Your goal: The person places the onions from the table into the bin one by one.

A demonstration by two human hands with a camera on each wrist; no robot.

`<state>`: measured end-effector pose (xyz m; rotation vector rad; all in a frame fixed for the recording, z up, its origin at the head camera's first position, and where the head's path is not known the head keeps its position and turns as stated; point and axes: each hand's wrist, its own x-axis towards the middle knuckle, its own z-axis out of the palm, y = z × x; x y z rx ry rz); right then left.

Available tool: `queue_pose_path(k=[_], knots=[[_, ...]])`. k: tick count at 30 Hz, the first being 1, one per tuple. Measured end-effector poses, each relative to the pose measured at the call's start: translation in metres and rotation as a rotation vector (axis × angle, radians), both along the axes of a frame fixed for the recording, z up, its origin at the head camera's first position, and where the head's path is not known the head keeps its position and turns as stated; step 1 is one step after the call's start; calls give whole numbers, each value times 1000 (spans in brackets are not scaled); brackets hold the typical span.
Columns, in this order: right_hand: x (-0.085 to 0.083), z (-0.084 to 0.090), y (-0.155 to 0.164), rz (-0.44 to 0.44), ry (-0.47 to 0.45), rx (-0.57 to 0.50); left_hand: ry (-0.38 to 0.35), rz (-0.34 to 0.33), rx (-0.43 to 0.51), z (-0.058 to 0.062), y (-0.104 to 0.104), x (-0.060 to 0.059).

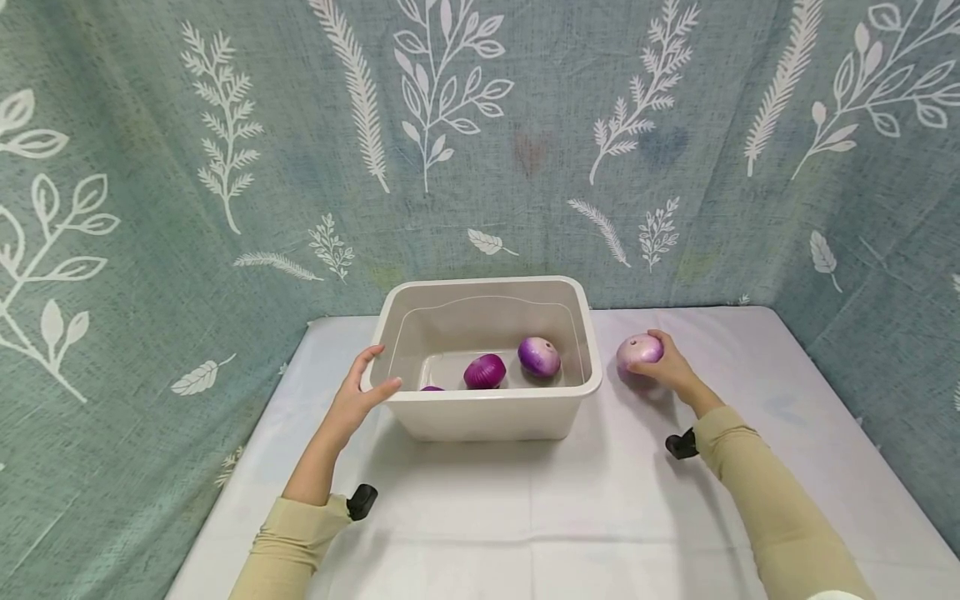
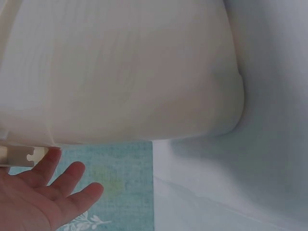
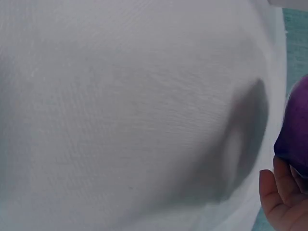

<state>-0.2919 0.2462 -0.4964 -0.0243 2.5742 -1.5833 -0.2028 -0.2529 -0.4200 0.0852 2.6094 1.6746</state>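
A white plastic bin (image 1: 483,417) contains red onions: a dark purple one (image 1: 484,372), a purple-and-white one (image 1: 539,357) and a sliver of another (image 1: 432,388), mostly hidden by the front wall. My left hand (image 1: 351,408) spreads thumb and fingers around the bin's front left corner, fingertips right at the rim. In the left wrist view the other fingers of that hand (image 2: 79,190) extend loosely beside the bin. Right of the bin, my right hand (image 1: 671,371) grips a pale purple red onion (image 1: 639,353) between thumb and fingers. Its darker purple underside shows in the right wrist view.
The bin stands on a table with a white cloth (image 1: 480,517). A green curtain with white leaf prints (image 1: 480,217) hangs behind the table and along both sides. Each wrist carries a small black camera, one on the left (image 1: 362,502) and one on the right (image 1: 682,444).
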Motion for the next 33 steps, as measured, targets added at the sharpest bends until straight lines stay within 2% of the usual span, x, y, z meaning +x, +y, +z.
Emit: queue_pose_path(k=[11,20,26,33], knots=[[7,31,4,12,5,-42,7,-3,19,-1,0,-1],[17,70,5,40,-20,8,1,-5,20,1,1,0],[22,97,-1,69,-15,-17,-1,-4,18,2,1,1],[25,118,-8,100,12,-64,-6,-3,15,0,0,0]])
